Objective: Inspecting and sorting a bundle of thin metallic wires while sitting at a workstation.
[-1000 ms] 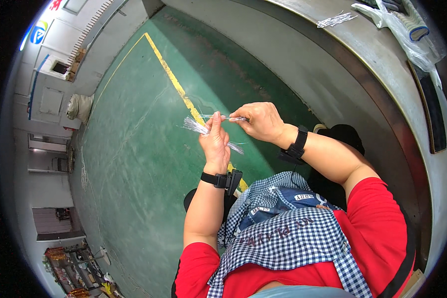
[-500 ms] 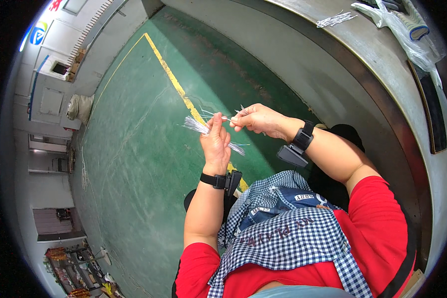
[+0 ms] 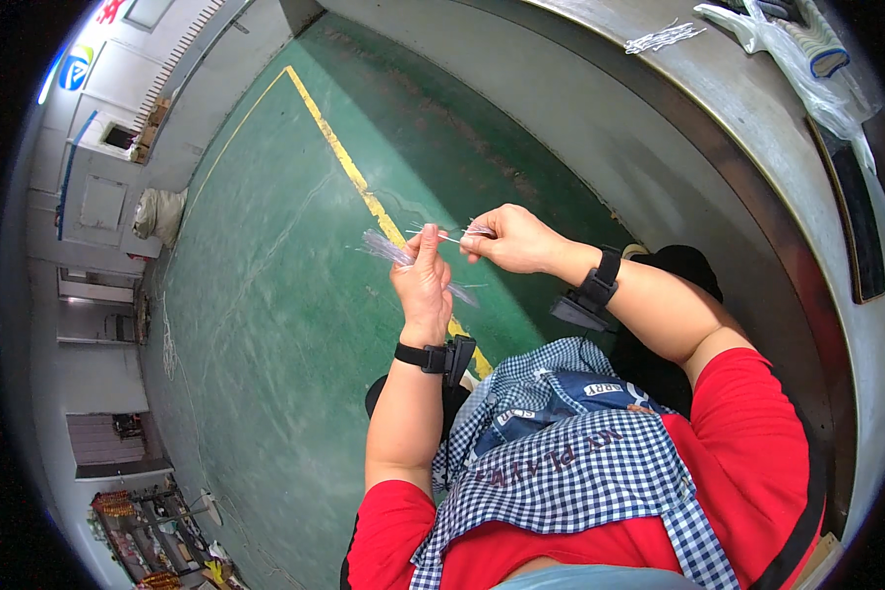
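My left hand (image 3: 421, 287) is closed around a bundle of thin, pale, wire-like strands (image 3: 385, 248). The bundle fans out on the left of the thumb, and its other end sticks out past the right side of the palm. My right hand (image 3: 517, 241) pinches a few similar strands (image 3: 480, 230) between thumb and fingertips, close to the left thumb. A thin strand spans the small gap between the two hands. Both hands are raised over the floor in front of my lap.
A metal-topped bench (image 3: 757, 138) curves along the right, bearing a small pile of pale strands (image 3: 665, 37), a clear plastic bag (image 3: 806, 79) and a knitted glove (image 3: 824, 44). Below lies green floor (image 3: 295, 256) with a yellow line (image 3: 339, 147). A white sack (image 3: 159, 214) stands far left.
My left hand has shifted slightly left and is a little blurred at the bundle. My right hand has tilted slightly, its strands now showing more above the fingers.
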`<state>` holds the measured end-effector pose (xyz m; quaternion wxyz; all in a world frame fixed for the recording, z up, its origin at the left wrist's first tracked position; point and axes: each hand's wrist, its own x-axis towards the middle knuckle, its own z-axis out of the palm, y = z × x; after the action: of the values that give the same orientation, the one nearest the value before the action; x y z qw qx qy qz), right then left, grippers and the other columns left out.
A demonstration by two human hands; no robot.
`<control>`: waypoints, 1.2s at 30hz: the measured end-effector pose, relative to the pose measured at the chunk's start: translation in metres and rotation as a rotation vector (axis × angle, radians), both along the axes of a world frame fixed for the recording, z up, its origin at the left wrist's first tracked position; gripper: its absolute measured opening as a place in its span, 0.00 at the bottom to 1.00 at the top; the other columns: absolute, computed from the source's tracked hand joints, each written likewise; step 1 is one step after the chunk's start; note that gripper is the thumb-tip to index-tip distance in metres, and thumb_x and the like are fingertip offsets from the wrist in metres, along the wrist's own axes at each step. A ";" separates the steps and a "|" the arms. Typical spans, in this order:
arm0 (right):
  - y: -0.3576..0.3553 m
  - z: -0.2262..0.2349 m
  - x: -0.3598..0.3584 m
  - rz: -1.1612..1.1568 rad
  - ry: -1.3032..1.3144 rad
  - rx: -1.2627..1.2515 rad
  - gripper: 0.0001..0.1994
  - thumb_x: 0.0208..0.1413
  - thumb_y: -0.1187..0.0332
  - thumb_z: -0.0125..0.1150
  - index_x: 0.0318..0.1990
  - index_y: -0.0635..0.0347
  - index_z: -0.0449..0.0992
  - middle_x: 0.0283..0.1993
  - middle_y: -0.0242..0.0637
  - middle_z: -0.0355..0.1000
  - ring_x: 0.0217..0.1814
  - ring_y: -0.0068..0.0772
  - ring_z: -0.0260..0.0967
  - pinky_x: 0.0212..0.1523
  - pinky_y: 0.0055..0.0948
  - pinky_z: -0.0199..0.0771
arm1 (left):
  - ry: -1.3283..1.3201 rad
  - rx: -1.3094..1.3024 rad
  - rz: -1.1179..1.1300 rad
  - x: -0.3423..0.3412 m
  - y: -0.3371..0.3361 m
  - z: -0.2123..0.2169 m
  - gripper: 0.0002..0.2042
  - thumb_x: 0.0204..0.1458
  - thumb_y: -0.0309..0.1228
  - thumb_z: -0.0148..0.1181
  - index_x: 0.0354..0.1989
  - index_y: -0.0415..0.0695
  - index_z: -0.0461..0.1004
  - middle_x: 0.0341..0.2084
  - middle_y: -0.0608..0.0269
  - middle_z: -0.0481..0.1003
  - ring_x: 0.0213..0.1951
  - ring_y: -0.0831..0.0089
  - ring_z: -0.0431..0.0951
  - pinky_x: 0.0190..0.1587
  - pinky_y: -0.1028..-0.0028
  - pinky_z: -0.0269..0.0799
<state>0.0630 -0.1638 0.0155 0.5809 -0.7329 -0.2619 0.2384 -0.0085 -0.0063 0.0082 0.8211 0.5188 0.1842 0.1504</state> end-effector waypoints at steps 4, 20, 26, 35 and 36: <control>-0.001 0.004 -0.007 -0.109 -0.260 -0.005 0.12 0.51 0.60 0.62 0.31 0.61 0.79 0.26 0.44 0.76 0.31 0.41 0.76 0.34 0.36 0.72 | 0.031 0.065 0.026 0.000 -0.003 0.002 0.11 0.54 0.36 0.64 0.30 0.40 0.75 0.12 0.77 0.63 0.10 0.89 0.49 0.13 0.82 0.41; -0.005 0.012 -0.003 -0.040 -0.242 -0.067 0.11 0.60 0.62 0.57 0.34 0.60 0.79 0.26 0.29 0.75 0.26 0.18 0.66 0.30 0.25 0.67 | -0.061 -0.098 0.065 -0.001 0.018 0.004 0.08 0.56 0.33 0.61 0.30 0.42 0.74 0.18 0.70 0.70 0.10 0.88 0.50 0.12 0.83 0.43; -0.006 0.003 0.000 0.041 0.212 0.107 0.10 0.57 0.62 0.59 0.34 0.59 0.80 0.25 0.26 0.75 0.25 0.18 0.65 0.28 0.25 0.66 | -0.135 -0.150 0.024 0.000 0.015 0.005 0.08 0.57 0.32 0.59 0.29 0.43 0.73 0.24 0.67 0.73 0.11 0.88 0.53 0.12 0.83 0.44; -0.013 0.026 -0.012 0.022 -0.146 -0.082 0.11 0.57 0.62 0.58 0.33 0.59 0.80 0.23 0.30 0.76 0.24 0.21 0.66 0.28 0.27 0.67 | -0.125 -0.075 0.072 -0.002 0.013 0.010 0.10 0.58 0.33 0.58 0.26 0.44 0.70 0.20 0.69 0.70 0.10 0.88 0.52 0.11 0.83 0.44; -0.013 0.025 -0.011 0.007 -0.149 -0.087 0.11 0.57 0.62 0.58 0.33 0.59 0.80 0.23 0.30 0.76 0.24 0.21 0.66 0.28 0.27 0.67 | -0.128 -0.080 0.056 -0.002 0.013 0.011 0.10 0.58 0.33 0.58 0.26 0.44 0.70 0.20 0.69 0.70 0.10 0.88 0.52 0.11 0.83 0.44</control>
<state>0.0516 -0.1765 0.0409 0.5267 -0.7722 -0.2962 0.1962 -0.0106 0.0066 0.0195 0.8466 0.4697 0.1518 0.1988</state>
